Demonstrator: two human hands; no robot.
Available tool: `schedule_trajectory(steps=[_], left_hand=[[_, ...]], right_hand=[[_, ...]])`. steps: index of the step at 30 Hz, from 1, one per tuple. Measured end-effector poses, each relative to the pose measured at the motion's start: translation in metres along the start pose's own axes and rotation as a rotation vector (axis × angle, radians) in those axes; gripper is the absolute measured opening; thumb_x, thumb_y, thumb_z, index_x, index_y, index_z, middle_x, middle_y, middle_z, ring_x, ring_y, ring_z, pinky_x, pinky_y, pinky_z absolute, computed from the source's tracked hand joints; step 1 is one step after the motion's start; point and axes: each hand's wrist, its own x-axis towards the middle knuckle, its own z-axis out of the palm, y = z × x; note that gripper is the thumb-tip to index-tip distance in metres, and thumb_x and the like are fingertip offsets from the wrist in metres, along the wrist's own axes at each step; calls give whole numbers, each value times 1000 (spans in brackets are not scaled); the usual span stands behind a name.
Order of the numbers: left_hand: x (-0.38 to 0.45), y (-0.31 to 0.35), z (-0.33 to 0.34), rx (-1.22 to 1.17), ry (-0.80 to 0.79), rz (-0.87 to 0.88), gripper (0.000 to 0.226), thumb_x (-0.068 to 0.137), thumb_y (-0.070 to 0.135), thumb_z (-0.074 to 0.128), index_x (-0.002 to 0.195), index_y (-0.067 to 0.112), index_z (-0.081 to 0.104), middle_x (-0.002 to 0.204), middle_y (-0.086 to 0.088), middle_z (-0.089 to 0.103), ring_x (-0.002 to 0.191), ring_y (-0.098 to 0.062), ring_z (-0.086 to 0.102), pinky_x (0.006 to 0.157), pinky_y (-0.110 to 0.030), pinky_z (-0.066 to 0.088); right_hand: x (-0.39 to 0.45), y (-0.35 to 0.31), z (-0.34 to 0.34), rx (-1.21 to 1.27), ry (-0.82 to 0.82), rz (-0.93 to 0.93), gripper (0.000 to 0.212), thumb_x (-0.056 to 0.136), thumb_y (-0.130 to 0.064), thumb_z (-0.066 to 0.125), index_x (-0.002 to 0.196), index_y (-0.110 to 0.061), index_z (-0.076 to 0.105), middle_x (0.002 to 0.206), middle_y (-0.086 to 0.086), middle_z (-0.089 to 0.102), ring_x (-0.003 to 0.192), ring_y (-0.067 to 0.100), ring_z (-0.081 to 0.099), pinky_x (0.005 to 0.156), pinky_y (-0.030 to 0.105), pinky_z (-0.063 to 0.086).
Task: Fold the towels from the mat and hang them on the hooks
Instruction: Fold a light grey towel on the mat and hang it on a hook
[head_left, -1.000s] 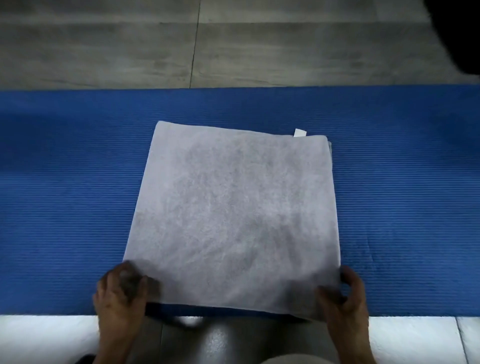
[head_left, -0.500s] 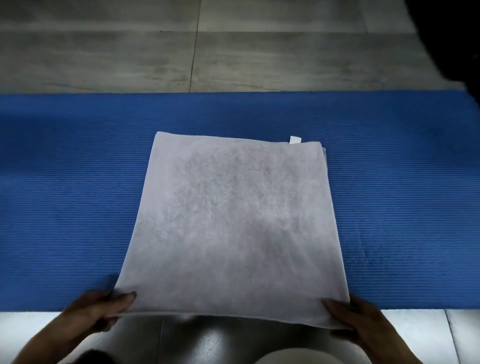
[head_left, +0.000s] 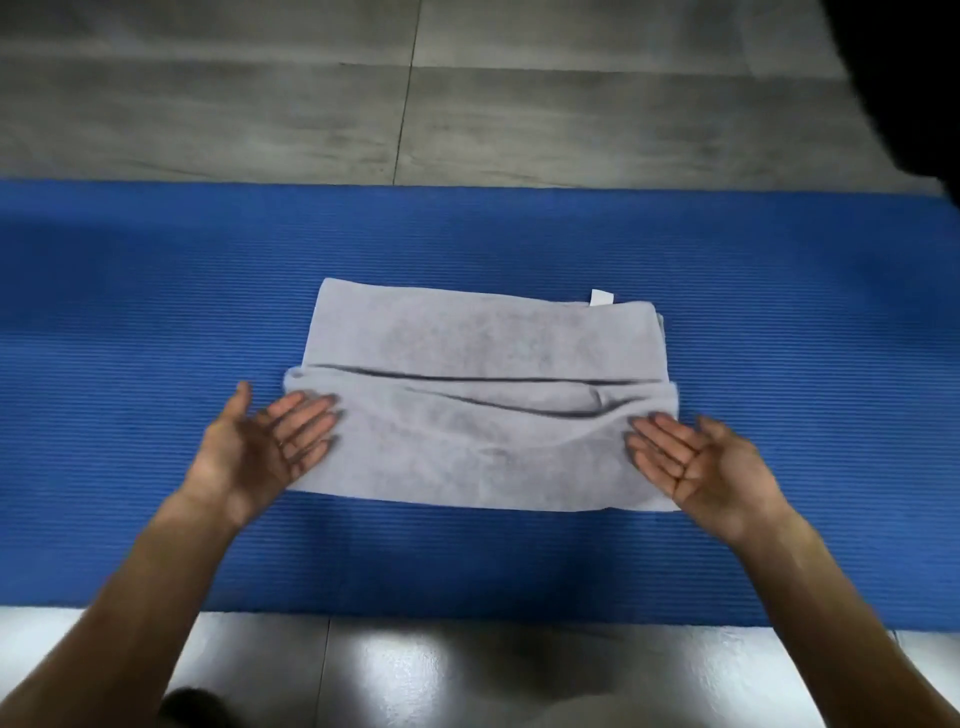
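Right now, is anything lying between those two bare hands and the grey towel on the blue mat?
Nothing visible: the left hand and right hand, palms up, touch the ends of the folded grey cloth towel on the blue ribbed mat.

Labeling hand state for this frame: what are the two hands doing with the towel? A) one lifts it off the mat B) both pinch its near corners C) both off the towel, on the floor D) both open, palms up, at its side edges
D: the left hand and right hand lie open, palms up, fingers straight at the side edges of the towel, which lies folded on the mat.

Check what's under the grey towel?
The towel lies on the blue mat, its near half folded over the far half. Whatever lies between the layers or beneath is covered.
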Motion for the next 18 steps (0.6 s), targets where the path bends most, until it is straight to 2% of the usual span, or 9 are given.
schedule_trajectory(steps=[1,3,5,7,9,12,15,16,18], left_hand=[[2,-4,4,140,-17,53,34,88,44,53,106,17,61,109,-11,72,103,-24,67,93,-38,47],[8,-20,6,593,32,259,10,90,18,62,86,24,69,94,-4,73,88,-11,66,80,-24,49],[9,-36,-3,1013,-36,406,23,77,5,70,78,28,66,91,4,64,77,-4,60,66,-11,46],[20,-52,-20,1446,-95,693,34,65,19,66,96,30,59,104,4,56,88,-15,57,76,-18,48],[24,-62,-31,2003,-141,860,64,62,17,68,124,27,53,124,-2,50,107,-28,53,84,-36,52],[19,-62,-19,2129,-39,774,79,64,9,77,138,19,49,135,-7,48,113,-30,52,82,-41,55],[20,-56,-21,2299,-55,830,79,37,6,89,113,12,68,106,-8,67,80,-28,67,47,-33,56],[19,-54,-24,2307,-109,839,73,36,6,89,106,11,70,99,-7,69,76,-27,69,44,-32,54],[4,-61,-22,2249,-284,819,49,58,5,80,105,12,68,101,-7,69,85,-29,69,60,-35,57]], right_hand=[[4,4,1,-71,3,-93,34,102,-27,41,111,-2,62,108,16,72,100,31,70,79,38,61],[7,17,0,-351,30,-395,20,97,-15,54,105,0,65,96,4,75,96,30,69,76,30,59],[5,35,-11,-872,-43,-797,13,89,-7,65,101,-2,67,93,-8,71,90,21,65,72,24,56],[10,51,-28,-1614,-65,-1131,35,79,-19,69,114,-17,66,115,-9,64,105,17,57,82,31,50],[16,62,-43,-1996,-31,-1139,59,69,-25,71,126,-25,58,130,-5,55,119,19,48,92,38,46],[16,69,-45,-1982,94,-1152,49,73,-22,65,122,-20,62,126,1,60,110,24,54,87,42,51],[13,68,-49,-1851,143,-1235,40,78,-21,43,107,-16,70,110,1,68,97,27,63,80,43,56],[9,66,-53,-1852,129,-1225,40,78,-22,41,104,-16,71,105,2,69,93,28,64,78,43,57],[-3,66,-65,-1907,83,-1229,40,76,-22,42,101,-18,72,98,1,68,89,27,65,74,42,56]])
